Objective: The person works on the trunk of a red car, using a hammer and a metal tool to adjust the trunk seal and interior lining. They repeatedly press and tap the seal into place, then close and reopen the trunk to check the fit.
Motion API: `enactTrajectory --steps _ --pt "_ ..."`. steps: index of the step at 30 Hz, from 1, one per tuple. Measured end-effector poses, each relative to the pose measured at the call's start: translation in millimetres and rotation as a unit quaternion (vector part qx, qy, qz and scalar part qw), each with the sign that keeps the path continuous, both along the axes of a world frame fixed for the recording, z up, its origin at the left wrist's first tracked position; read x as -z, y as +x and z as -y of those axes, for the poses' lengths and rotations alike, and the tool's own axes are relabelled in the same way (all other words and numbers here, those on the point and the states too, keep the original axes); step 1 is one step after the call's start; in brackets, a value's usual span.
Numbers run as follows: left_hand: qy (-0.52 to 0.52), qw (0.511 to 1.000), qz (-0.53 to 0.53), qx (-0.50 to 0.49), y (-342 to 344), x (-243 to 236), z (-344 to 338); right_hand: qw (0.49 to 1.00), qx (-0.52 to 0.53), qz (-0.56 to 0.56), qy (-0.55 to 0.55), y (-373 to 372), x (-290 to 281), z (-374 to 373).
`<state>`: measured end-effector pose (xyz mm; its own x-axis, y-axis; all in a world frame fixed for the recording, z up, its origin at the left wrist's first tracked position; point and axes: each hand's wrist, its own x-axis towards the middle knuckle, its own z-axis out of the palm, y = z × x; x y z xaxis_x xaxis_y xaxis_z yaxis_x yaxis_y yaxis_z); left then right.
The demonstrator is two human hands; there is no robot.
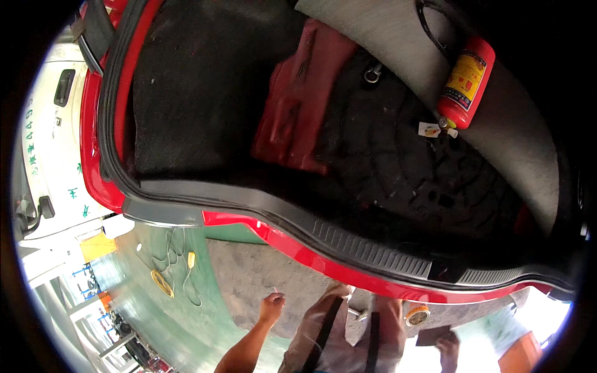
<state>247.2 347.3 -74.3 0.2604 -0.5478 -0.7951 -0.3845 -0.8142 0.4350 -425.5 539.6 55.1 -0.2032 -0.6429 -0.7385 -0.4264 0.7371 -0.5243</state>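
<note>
I stand at the open trunk of a red car. My left hand (272, 306) hangs outside it over the floor mat, fingers curled closed; whether it pinches something small cannot be made out. At the lower right my right hand (448, 344) grips a dark flat rectangular piece (433, 336), its kind unclear against the glare. Inside the trunk a red fire extinguisher (467, 84) with a yellow label leans on the grey lining at the right, a white tag near its neck. A metal ring (372, 74) lies on the dark trunk floor.
The trunk sill (373, 252) runs between me and the trunk. A folded black cover (199, 93) lies at left, beside exposed red metal (298, 105). A round roll-like object (417, 315) sits near my legs. Yellow cable (162, 283) loops over the green floor. A white vehicle (56, 143) stands left.
</note>
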Motion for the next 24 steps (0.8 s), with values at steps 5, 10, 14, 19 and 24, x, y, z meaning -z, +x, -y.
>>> enactTrajectory --steps 5,10,14,19,24 --pt "0.019 0.995 -0.060 -0.072 -21 -10 29 0.920 0.244 -0.057 0.302 53 55 -91" --pt "-0.009 0.999 0.039 -0.019 -9 -35 43 0.926 0.305 0.096 0.203 68 39 37" --pt "0.037 0.998 0.021 -0.036 -22 -36 54 0.940 0.255 0.225 -0.017 60 -53 227" --pt "0.007 0.996 -0.003 -0.091 -35 -63 49 0.941 0.211 0.190 -0.183 46 -44 414" --pt "0.020 0.997 -0.027 -0.075 -48 -55 14 0.916 0.305 0.202 -0.162 29 74 553"
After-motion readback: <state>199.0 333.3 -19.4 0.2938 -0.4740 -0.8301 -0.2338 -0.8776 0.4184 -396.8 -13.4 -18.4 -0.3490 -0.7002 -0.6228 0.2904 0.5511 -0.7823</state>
